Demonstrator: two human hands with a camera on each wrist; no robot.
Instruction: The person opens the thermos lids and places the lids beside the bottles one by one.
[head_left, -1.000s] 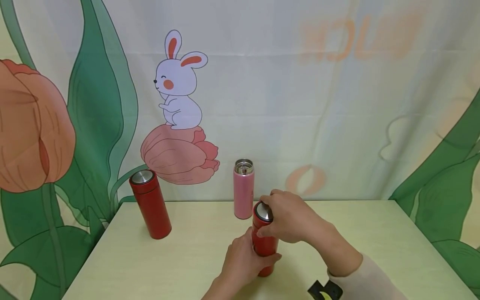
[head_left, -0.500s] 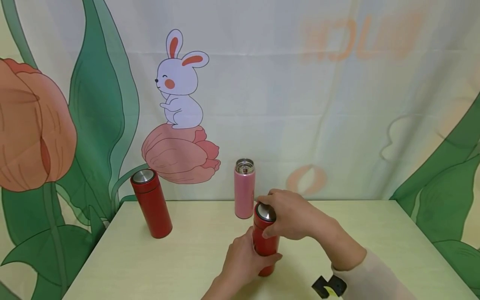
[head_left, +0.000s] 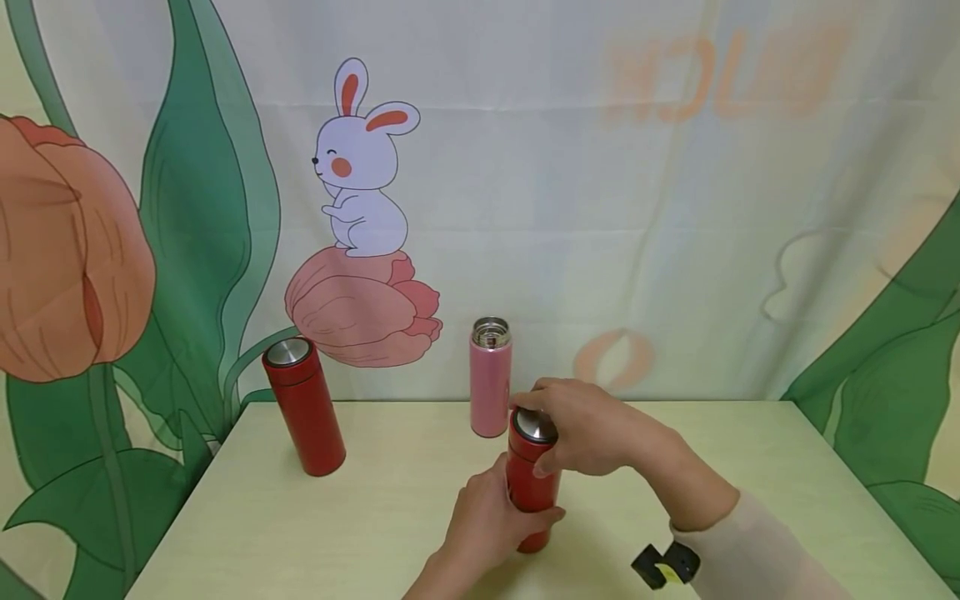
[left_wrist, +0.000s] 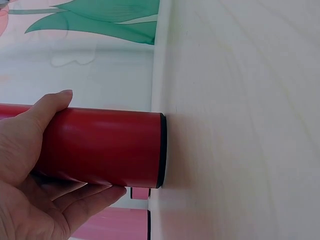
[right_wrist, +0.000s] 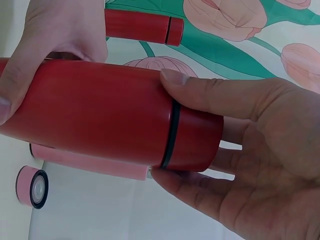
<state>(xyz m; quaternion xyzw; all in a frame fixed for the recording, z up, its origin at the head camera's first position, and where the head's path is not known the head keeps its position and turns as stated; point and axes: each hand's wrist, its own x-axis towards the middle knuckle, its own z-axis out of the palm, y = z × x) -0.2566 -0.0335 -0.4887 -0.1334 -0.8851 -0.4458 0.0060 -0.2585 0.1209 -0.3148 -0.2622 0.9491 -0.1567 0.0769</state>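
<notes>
A red thermos (head_left: 532, 492) with a silver-topped lid (head_left: 537, 425) stands on the table in front of me. Around its lower body my left hand (head_left: 487, 517) is wrapped, thumb on one side and fingers on the other. My right hand (head_left: 592, 425) grips the lid from above; in the right wrist view its thumb and fingers lie around the lid and the black ring beneath it. Just behind stands an open pink thermos (head_left: 490, 387), its metal mouth bare. A pink lid (right_wrist: 32, 187) shows in the right wrist view, hidden in the head view.
A second red thermos (head_left: 306, 408), with its lid on, stands at the left of the pale table (head_left: 375, 500). Behind the table's back edge hangs a printed curtain (head_left: 525, 208) with a rabbit and tulips.
My right hand has shifted slightly to the right and turned a little at the lid. The left hand keeps its hold. The two other thermoses have not moved.
</notes>
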